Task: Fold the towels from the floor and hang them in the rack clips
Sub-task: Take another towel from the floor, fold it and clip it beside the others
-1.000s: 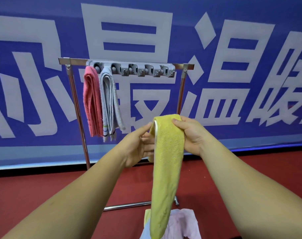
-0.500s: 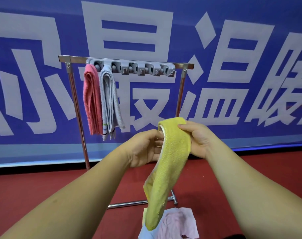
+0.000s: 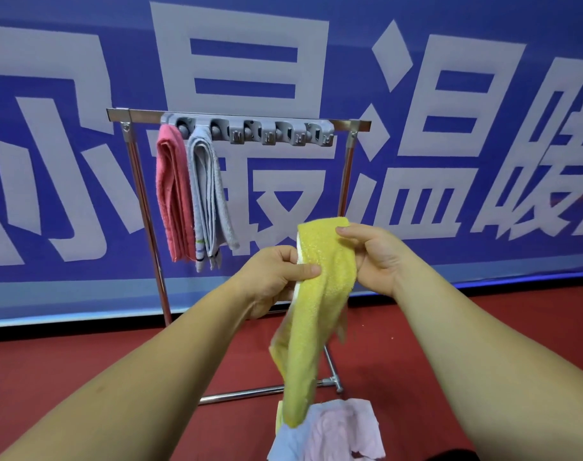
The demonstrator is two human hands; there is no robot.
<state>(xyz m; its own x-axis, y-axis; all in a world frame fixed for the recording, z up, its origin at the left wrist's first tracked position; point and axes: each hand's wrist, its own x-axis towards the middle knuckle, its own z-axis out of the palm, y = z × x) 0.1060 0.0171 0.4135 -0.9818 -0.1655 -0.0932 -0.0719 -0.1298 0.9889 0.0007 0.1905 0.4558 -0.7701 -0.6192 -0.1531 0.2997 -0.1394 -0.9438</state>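
Yellow towel (image 3: pixel 320 294): folded into a long strip, hangs between your hands, in front of the rack (image 3: pixel 143 113).
Left hand (image 3: pixel 276 277): pinches the strip's edge, thumb on top.
Right hand (image 3: pixel 376 257): grips the top fold.
Clips (image 3: pixel 250 131): pink towel (image 3: pixel 172 194) and grey towel (image 3: pixel 205 194) hang at the left end.
Floor (image 3: pixel 83 371): pale towels (image 3: pixel 336 430) heaped below.

A yellow towel (image 3: pixel 320 294), folded into a narrow strip, dangles over crumpled towels (image 3: pixel 343 430) on the floor (image 3: pixel 83 361). A pink towel (image 3: pixel 172 194) and a grey towel (image 3: pixel 205 194) hang from the two leftmost rack clips (image 3: pixel 270 133).
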